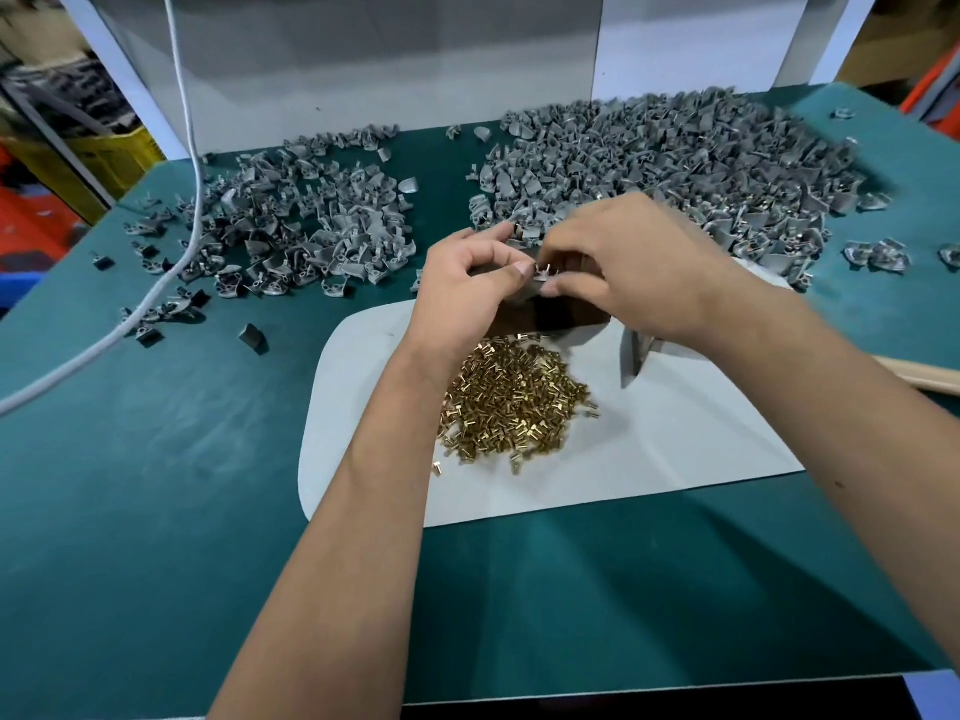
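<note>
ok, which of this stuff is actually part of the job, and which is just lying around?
In the job:
left hand and right hand, both pinching one grey part
brass pins heaped on the white sheet
right pile and left pile of similar grey pieces

Lying about:
white cable
wooden stick
yellow crate

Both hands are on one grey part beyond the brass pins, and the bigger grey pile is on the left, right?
No: the head view shows the bigger pile on the right, the smaller pile on the left. The left hand and right hand are on one grey part beyond the brass pins.
</note>
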### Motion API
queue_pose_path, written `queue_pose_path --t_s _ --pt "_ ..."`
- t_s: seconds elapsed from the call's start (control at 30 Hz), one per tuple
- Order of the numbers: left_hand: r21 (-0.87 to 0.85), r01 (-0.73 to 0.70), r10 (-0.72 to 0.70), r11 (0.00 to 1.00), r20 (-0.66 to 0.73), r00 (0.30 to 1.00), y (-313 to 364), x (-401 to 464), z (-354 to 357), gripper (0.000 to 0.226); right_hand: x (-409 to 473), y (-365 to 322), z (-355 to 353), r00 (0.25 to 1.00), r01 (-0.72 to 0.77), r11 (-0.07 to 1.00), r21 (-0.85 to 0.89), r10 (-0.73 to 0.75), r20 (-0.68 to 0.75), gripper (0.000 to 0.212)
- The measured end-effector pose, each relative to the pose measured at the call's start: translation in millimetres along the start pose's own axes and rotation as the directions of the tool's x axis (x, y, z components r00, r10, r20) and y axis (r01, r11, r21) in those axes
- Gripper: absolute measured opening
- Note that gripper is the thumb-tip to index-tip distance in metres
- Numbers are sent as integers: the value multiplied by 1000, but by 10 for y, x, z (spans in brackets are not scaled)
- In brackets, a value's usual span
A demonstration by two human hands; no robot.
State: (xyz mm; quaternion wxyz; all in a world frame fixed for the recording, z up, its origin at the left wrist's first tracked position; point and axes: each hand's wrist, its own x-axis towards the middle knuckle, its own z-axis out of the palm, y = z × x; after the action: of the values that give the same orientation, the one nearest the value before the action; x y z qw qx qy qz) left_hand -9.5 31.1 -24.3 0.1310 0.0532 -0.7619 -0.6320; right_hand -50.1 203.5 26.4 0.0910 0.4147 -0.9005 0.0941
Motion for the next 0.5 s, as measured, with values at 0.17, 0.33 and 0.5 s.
queue_pose_path --t_s 0.17,0.33,0.5 --pt "332 -12 112 943 -285 952 -78 76 -110 13 49 76 66 999 -27 998 54 29 -42 35" --pt "564 237 126 791 -529 839 -289 169 -506 17 202 282 163 991 -125 986 113 130 -38 32" --pt "644 200 121 739 -419 900 -390 126 -658 28 409 482 178 950 -309 950 49 310 -25 46"
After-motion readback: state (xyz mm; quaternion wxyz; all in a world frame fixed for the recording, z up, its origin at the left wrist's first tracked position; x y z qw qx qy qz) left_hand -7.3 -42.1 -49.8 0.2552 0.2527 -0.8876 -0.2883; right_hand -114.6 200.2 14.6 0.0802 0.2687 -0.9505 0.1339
